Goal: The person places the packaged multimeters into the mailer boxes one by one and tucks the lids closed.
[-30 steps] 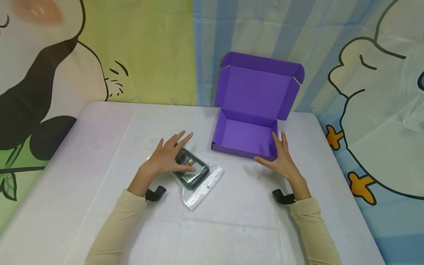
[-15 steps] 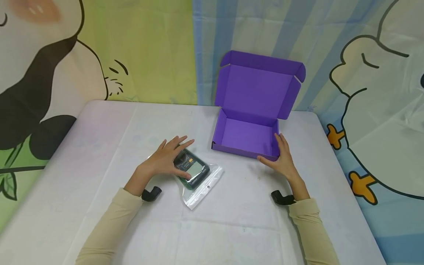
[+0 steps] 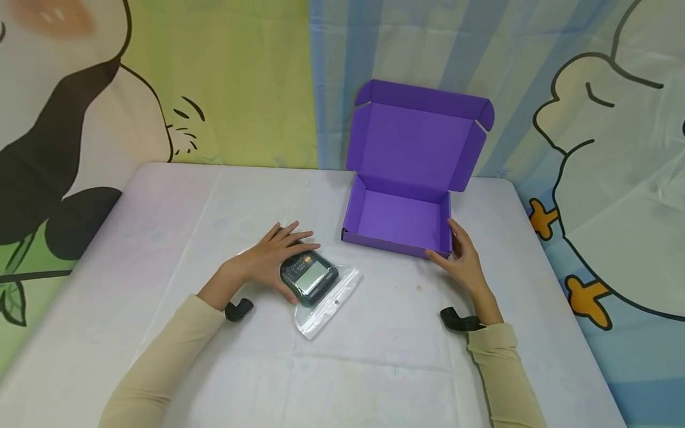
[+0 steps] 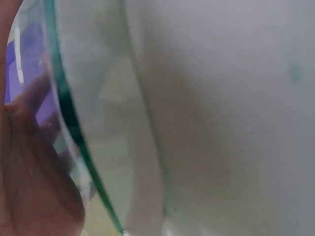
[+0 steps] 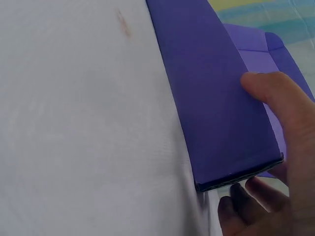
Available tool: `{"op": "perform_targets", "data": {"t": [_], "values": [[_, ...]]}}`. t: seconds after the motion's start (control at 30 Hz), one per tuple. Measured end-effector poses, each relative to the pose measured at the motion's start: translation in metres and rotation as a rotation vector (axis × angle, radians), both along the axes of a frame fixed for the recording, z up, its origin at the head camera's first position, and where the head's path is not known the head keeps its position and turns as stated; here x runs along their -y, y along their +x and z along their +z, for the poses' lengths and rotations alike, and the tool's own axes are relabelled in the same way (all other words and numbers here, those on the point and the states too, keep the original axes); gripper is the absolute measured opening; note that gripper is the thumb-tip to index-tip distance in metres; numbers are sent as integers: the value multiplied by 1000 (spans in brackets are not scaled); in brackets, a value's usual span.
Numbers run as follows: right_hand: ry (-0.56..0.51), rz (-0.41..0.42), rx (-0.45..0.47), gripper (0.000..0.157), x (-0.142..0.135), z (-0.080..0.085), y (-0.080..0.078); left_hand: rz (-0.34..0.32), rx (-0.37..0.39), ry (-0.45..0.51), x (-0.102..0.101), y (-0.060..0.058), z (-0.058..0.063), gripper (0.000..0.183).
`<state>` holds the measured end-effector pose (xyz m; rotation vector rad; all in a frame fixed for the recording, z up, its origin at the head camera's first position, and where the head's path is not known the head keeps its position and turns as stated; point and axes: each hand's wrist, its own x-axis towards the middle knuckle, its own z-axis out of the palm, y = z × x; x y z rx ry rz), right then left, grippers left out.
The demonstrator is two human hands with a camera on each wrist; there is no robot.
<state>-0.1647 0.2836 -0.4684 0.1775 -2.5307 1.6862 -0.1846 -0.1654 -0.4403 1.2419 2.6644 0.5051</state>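
A dark green handheld device (image 3: 309, 276) with a grey screen and a small orange key, perhaps a multimeter, lies in a clear zip bag (image 3: 321, 318). My left hand (image 3: 267, 261) reaches across it with spread fingers, the thumb at its near side. In the left wrist view the bag's edge and a green rim of the device (image 4: 69, 108) stand beside the palm. A purple cardboard box (image 3: 398, 223) stands with its lid raised. My right hand (image 3: 462, 258) holds its near right corner, thumb on the front wall and fingers curled along the right side.
The white-covered table (image 3: 342, 380) extends around both things. Behind it hangs a cartoon-printed cloth (image 3: 241, 83), against which the box's lid (image 3: 414, 139) leans or nearly leans. A black wrist camera (image 3: 460, 321) sits at the right wrist, another (image 3: 239, 310) at the left.
My left hand has shifted down and back, uncovering the device's screen, its fingers now lower around the far side. The right hand has moved slightly right, closing onto the box's corner.
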Motion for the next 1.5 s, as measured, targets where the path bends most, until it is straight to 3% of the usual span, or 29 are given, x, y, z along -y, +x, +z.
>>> {"op": "perform_targets", "data": {"t": [0.17,0.33,0.8,1.07,1.5], "values": [[-120,11,-27,89,-1,-7,1,-13,-5,-16,0,-1,-2,122],[-205,-1,13,86,0,-11,3,-24,-43,-37,4,-3,-3,119],[-157,3,45,89,-3,-12,0,-4,-68,5,4,-10,-10,111],[-177,10,48,90,-1,-14,1,-21,-135,-1,4,-11,-13,110],[-139,17,58,88,-7,-12,-4,63,-164,14,-3,-7,-17,107]]}}
